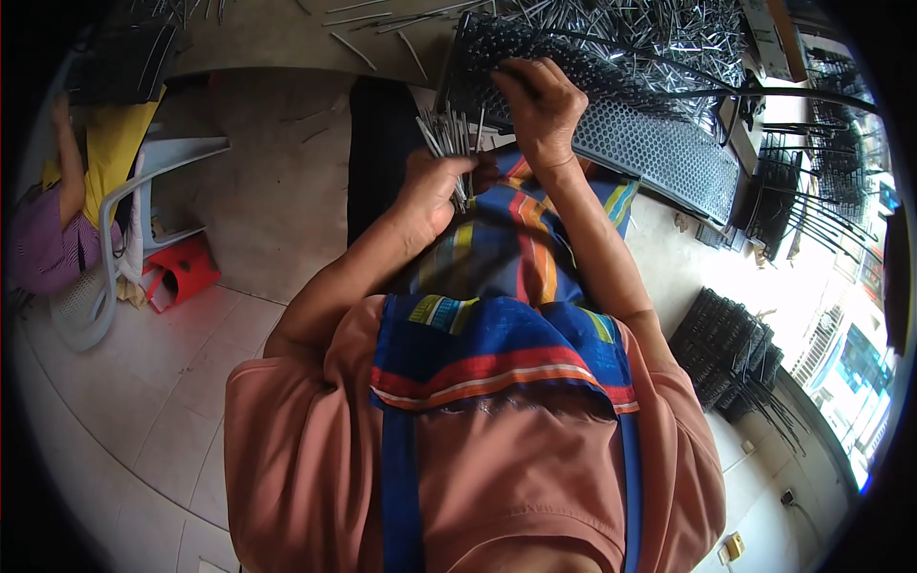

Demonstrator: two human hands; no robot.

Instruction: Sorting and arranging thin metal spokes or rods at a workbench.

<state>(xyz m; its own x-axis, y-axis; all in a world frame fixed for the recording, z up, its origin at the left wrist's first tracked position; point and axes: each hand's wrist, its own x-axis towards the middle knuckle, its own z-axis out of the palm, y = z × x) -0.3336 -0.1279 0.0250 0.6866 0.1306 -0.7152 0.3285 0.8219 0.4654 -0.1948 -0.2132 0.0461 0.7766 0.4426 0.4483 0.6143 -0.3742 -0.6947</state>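
A bundle of thin silvery metal rods [445, 132] stands up out of my left hand [430, 187], whose fingers are wrapped round it above my lap. My right hand [544, 107] is held over a long dark perforated rack [664, 151] full of small round holes. Its fingertips are pinched together; whatever may be between them is too small to make out. Many dark tips crowd the rack's far left part, while bare holes show toward its right end. A striped apron [521, 239] covers my lap beneath both hands.
Behind the rack lies a big heap of loose metal rods [650, 38]; a few rods [353, 50] are scattered on the tabletop to its left. Stacked dark racks [731, 353] stand at the right. At left, another person [67, 229] sits by a grey plastic chair [119, 205] and red container [181, 272].
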